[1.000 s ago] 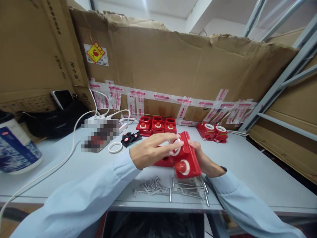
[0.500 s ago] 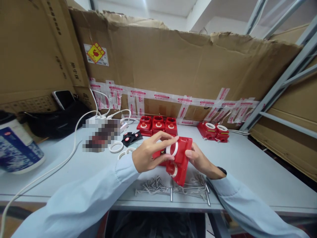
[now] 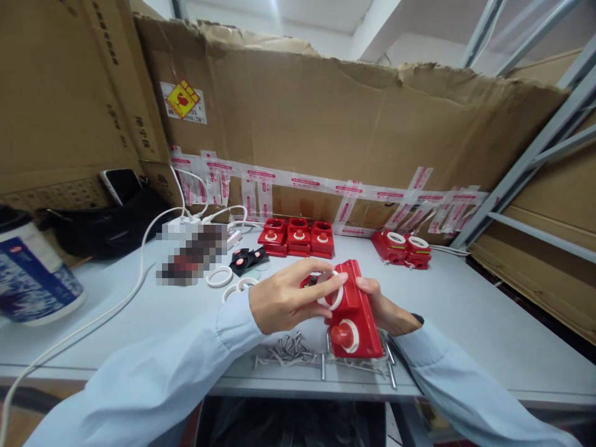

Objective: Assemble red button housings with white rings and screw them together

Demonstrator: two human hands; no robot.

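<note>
A brown printed cardboard panel (image 3: 56, 112) is closing off the left, a tall, torn-topped brown cardboard sheet (image 3: 298, 124) with white-and-pink tape (image 3: 305, 182) is standing along the far edge, and a grey metal shelf frame (image 3: 521, 155) is slanting up at the right. Below them a smooth pale grey-blue tabletop (image 3: 470, 316) is stretching across. At its left a blue-and-white tub with a black lid (image 3: 37, 273) is standing before a black fabric pouch (image 3: 93, 233), on which a dark-screened phone (image 3: 121, 185) is resting. A white cable (image 3: 139, 273) is curving towards a white power strip (image 3: 184, 225), and a pixelated patch is hiding whatever is lying beside it. Flat white plastic rings (image 3: 218, 276) are lying nearer, partly covered by a light blue sleeve (image 3: 172, 360), near black square pieces with round centres (image 3: 242, 262). Three red plastic housings with knobs (image 3: 298, 237) are sitting in a row at the far middle. Nearer, the left hand (image 3: 284, 298) is pinching a white plastic ring (image 3: 338, 293) at the upper part of a raised, tilted red plastic housing (image 3: 361, 310); the right hand (image 3: 386, 307) is clamping that housing's right side, its fingers hidden behind. Silver metal screws (image 3: 293, 347) are lying at the near edge, left of slim silver metal rods (image 3: 323, 366) that the housing is partly blocking. Farther right, two ring-topped red plastic housings (image 3: 401, 248) are resting side by side.
</note>
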